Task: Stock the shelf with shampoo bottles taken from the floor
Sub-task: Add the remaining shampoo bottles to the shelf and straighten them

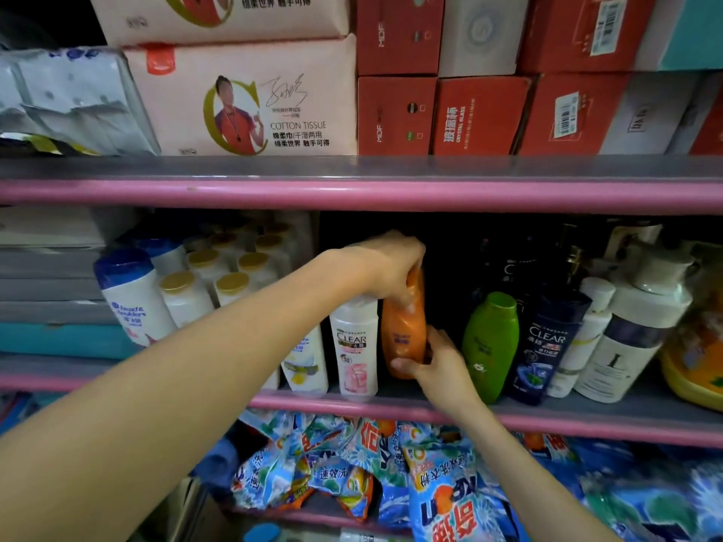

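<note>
Here, orange shampoo bottle [403, 330] upright, cap seemingly up, both hands' fingers [407, 363] curled round it.

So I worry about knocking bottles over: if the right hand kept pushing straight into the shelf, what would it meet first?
The right hand already grips the orange bottle. Behind that lies only a dark gap, so the way looks free, though depth there is unclear. The green bottle stands just to its right.

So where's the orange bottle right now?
On the middle shelf, held in both hands, left hand on top, right hand at its base, the orange bottle stands between a white Clear bottle and a green bottle.
</note>
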`<action>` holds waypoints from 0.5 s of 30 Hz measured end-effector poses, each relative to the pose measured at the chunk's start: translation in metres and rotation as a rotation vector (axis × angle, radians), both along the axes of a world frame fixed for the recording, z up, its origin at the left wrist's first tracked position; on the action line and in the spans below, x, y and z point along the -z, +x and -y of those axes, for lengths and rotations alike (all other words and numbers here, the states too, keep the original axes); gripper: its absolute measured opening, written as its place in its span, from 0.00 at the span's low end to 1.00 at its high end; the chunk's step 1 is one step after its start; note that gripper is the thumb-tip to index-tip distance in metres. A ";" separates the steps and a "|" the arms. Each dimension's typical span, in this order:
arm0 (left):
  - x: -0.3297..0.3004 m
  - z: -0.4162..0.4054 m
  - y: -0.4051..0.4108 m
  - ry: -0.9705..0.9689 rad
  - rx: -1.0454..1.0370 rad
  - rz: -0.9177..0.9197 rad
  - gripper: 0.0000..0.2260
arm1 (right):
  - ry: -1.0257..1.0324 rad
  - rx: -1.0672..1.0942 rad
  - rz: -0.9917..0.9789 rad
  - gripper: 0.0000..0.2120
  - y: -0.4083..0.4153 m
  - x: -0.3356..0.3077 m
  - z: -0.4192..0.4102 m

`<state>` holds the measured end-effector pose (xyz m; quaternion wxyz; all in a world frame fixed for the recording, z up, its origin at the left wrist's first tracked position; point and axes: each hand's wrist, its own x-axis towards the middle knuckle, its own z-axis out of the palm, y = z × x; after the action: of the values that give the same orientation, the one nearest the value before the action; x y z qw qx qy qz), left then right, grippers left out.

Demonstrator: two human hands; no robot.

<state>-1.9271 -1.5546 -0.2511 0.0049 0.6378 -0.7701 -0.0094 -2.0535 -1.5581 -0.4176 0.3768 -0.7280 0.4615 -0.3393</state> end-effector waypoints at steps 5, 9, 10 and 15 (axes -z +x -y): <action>0.011 0.006 -0.001 -0.057 -0.012 -0.023 0.23 | -0.015 0.056 -0.007 0.23 0.003 0.007 0.003; 0.015 0.005 0.006 -0.054 -0.041 -0.061 0.25 | -0.013 0.066 0.003 0.22 0.004 0.011 0.003; 0.016 0.005 0.007 -0.057 -0.053 -0.069 0.25 | -0.012 0.072 0.005 0.22 0.005 0.012 0.002; 0.018 0.007 0.003 -0.073 -0.108 -0.098 0.24 | -0.015 0.104 -0.016 0.22 0.004 0.017 0.002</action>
<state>-1.9237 -1.5613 -0.2694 0.0664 0.6765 -0.7334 -0.0122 -2.0499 -1.5599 -0.4350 0.3493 -0.7086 0.4992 -0.3559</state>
